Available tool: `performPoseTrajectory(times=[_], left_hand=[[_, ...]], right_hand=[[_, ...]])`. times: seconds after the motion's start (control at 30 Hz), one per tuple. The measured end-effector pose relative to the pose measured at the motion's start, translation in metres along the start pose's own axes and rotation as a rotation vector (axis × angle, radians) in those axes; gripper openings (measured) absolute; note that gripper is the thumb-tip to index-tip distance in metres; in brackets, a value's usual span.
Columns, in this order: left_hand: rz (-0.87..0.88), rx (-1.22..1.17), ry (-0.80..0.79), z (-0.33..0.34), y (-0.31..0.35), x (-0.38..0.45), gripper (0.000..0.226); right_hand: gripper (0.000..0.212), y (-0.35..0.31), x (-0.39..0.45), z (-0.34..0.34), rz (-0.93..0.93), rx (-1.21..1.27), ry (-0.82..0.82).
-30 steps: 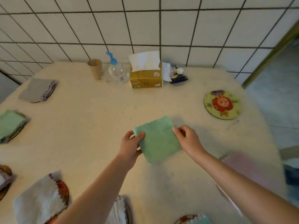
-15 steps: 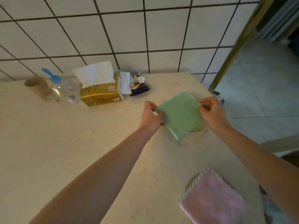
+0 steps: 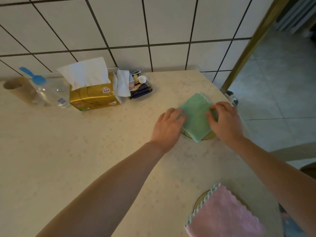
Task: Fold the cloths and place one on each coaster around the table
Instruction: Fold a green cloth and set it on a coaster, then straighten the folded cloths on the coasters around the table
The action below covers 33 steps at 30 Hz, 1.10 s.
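Observation:
A folded green cloth (image 3: 196, 115) lies flat on a round coaster (image 3: 207, 136) near the table's far right edge; only a sliver of the coaster's rim shows beneath it. My left hand (image 3: 168, 126) rests on the cloth's left edge with fingers spread. My right hand (image 3: 224, 119) presses on its right edge, fingers curled over the border. A folded pink cloth (image 3: 224, 214) with a scalloped pale trim covers another coaster (image 3: 199, 200) at the lower right.
At the back by the tiled wall stand a gold tissue box (image 3: 93, 94), a clear bottle with a blue cap (image 3: 49, 93), a paper cup (image 3: 14, 85) and a small pile of packets (image 3: 139, 88). The table edge (image 3: 227, 96) drops to the floor on the right.
Both hands carried the green cloth from the table's middle to the right and lowered it onto the cartoon coaster; the cloth now lies flat and covers it. My view turned right.

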<state>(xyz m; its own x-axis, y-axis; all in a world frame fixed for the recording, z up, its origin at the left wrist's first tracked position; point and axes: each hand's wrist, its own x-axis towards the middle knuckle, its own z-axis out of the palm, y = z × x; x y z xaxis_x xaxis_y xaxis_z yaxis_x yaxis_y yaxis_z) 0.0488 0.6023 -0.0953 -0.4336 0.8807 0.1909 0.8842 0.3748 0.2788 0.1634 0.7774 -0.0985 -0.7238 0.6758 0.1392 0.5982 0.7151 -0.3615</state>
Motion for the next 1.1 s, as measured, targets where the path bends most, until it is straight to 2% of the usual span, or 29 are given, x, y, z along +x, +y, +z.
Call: performPoseTrajectory(times=[0.07, 0.1, 0.17, 0.43, 0.57, 0.77, 1.1], left_hand=[[0.072, 0.025, -0.198, 0.005, 0.0, -0.012, 0.05], [0.044, 0.032, -0.307, 0.006, 0.001, -0.017, 0.055], [-0.004, 0.068, -0.421, 0.007, 0.001, -0.021, 0.061], [-0.171, 0.048, -0.486, -0.034, -0.001, -0.04, 0.06], [-0.275, -0.017, -0.446, -0.069, -0.006, -0.077, 0.056], [-0.422, -0.142, -0.283, -0.117, -0.009, -0.162, 0.043], [-0.756, -0.38, 0.022, -0.177, -0.044, -0.362, 0.027]], right_hand=[[0.048, -0.001, -0.011, 0.001, -0.023, -0.049, -0.057], [0.051, 0.0, -0.015, 0.003, -0.018, -0.063, -0.105], [0.054, 0.001, -0.019, 0.004, 0.003, -0.076, -0.171], [0.048, -0.021, -0.038, -0.024, 0.032, -0.139, -0.187], [0.046, -0.044, -0.067, -0.039, 0.023, -0.122, -0.228], [0.042, -0.1, -0.127, -0.052, -0.031, -0.003, -0.257], [0.036, -0.254, -0.27, -0.029, -0.225, 0.134, -0.428]])
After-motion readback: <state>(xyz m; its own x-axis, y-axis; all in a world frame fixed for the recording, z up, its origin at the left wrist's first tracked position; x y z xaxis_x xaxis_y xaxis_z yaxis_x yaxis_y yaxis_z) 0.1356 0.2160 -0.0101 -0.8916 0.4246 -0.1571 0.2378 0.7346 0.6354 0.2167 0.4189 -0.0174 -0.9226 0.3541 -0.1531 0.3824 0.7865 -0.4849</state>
